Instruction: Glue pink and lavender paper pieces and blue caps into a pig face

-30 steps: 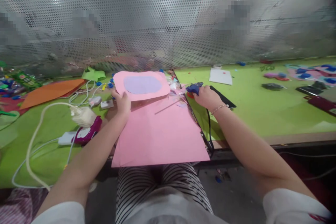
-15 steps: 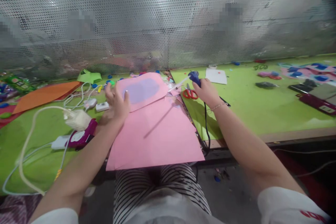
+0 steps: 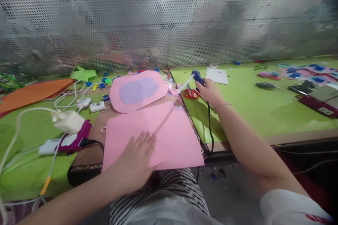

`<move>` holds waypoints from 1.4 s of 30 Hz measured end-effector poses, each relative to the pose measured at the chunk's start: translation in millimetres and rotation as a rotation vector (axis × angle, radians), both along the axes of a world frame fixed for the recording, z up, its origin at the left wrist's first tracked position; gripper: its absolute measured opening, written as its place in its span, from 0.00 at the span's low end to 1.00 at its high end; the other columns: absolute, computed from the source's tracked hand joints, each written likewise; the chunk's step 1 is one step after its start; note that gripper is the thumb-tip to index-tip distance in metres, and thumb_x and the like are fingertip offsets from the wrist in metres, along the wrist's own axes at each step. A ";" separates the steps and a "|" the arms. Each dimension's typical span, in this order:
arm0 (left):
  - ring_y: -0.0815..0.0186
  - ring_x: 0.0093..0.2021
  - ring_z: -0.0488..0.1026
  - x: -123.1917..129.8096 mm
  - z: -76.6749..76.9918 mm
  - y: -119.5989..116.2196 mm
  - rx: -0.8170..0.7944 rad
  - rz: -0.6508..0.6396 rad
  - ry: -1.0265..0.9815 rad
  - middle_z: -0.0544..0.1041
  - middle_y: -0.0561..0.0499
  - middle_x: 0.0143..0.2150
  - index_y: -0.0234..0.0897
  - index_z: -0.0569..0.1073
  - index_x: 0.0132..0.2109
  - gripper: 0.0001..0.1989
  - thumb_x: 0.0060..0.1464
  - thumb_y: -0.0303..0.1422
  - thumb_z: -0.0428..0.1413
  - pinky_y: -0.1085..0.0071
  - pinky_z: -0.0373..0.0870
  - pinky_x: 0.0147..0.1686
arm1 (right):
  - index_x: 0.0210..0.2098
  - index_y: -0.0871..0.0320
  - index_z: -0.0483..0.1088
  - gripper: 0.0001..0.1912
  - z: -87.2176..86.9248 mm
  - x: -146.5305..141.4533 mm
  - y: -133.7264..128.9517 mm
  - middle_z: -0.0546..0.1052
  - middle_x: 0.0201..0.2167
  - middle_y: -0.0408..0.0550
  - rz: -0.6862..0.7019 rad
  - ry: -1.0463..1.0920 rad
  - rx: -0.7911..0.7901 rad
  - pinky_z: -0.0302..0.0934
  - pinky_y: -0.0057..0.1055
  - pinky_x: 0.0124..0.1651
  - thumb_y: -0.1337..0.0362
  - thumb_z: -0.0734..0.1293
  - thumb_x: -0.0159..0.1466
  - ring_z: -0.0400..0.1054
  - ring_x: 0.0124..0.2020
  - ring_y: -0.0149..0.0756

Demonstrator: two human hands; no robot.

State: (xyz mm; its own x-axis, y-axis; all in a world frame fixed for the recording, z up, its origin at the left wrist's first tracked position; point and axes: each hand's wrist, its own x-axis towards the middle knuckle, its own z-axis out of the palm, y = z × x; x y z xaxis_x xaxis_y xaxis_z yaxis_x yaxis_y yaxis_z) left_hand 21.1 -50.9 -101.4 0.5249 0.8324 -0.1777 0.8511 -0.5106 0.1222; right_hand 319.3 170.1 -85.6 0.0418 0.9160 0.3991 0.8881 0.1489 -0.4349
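Note:
My left hand (image 3: 136,160) lies open and flat on the near part of a large pink sheet (image 3: 174,140), its fingers spread. In my right hand (image 3: 210,91) is a blue glue gun (image 3: 196,76) with a black cord hanging down. A whitish glue stick (image 3: 186,83) extends from the gun toward the lower left. Just beyond the sheet lies a rounded pink cutout (image 3: 114,95) with a lilac oval (image 3: 138,90) on it. Red-handled scissors (image 3: 191,94) rest beside the gun, below my right hand.
On the left are a purple power strip (image 3: 75,139), a white plug adapter (image 3: 69,121) and white cables. An orange sheet (image 3: 39,93) lies farther back. A white card (image 3: 216,75) and a maroon device (image 3: 317,105) lie on the right. A perforated metal panel (image 3: 158,17) stands behind the table.
My left hand has let go of the rounded cutout and come nearer, down onto the large pink sheet. The cutout now lies flat at the back. My right hand still holds the glue gun, hardly moved.

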 end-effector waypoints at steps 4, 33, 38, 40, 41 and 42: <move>0.56 0.59 0.63 -12.5 10.2 -5.7 0.021 -0.018 -0.076 0.66 0.40 0.58 0.35 0.65 0.59 0.26 0.52 0.25 0.44 0.57 0.62 0.55 | 0.33 0.62 0.69 0.19 -1.3 -0.8 -0.9 0.72 0.31 0.54 0.026 0.008 -0.028 0.55 0.32 0.34 0.53 0.55 0.61 0.63 0.30 0.39; 0.56 0.55 0.65 -28.8 30.5 2.3 -0.071 0.039 0.021 0.68 0.44 0.57 0.41 0.69 0.53 0.20 0.53 0.39 0.54 0.61 0.64 0.51 | 0.31 0.61 0.68 0.16 1.0 1.4 -1.3 0.72 0.29 0.55 0.062 0.028 -0.020 0.55 0.33 0.32 0.54 0.58 0.59 0.63 0.29 0.40; 0.55 0.54 0.66 -25.1 27.0 2.0 -0.030 0.047 0.015 0.70 0.44 0.55 0.39 0.70 0.52 0.20 0.52 0.38 0.56 0.61 0.65 0.50 | 0.32 0.62 0.68 0.16 -1.3 2.6 1.7 0.72 0.31 0.57 0.063 0.018 0.000 0.56 0.34 0.35 0.54 0.58 0.58 0.64 0.32 0.41; 0.55 0.54 0.67 -25.5 28.2 2.9 -0.037 0.041 0.008 0.70 0.45 0.55 0.41 0.70 0.52 0.19 0.52 0.38 0.56 0.61 0.66 0.49 | 0.31 0.62 0.68 0.16 -2.3 2.7 2.5 0.72 0.31 0.57 0.061 0.010 0.003 0.56 0.34 0.35 0.54 0.58 0.58 0.64 0.32 0.41; 0.55 0.54 0.67 -25.6 29.7 3.4 -0.044 0.038 0.010 0.70 0.46 0.55 0.41 0.71 0.51 0.19 0.52 0.39 0.56 0.61 0.66 0.49 | 0.31 0.62 0.67 0.17 -2.8 2.7 2.7 0.72 0.31 0.56 0.060 0.009 0.003 0.56 0.34 0.35 0.54 0.58 0.58 0.64 0.32 0.41; 0.55 0.54 0.67 -25.5 31.4 4.0 -0.052 0.032 0.015 0.70 0.46 0.55 0.41 0.71 0.51 0.19 0.53 0.39 0.55 0.61 0.66 0.49 | 0.31 0.62 0.67 0.17 -3.3 2.8 2.9 0.72 0.31 0.56 0.059 0.010 0.003 0.56 0.34 0.35 0.53 0.58 0.58 0.64 0.32 0.41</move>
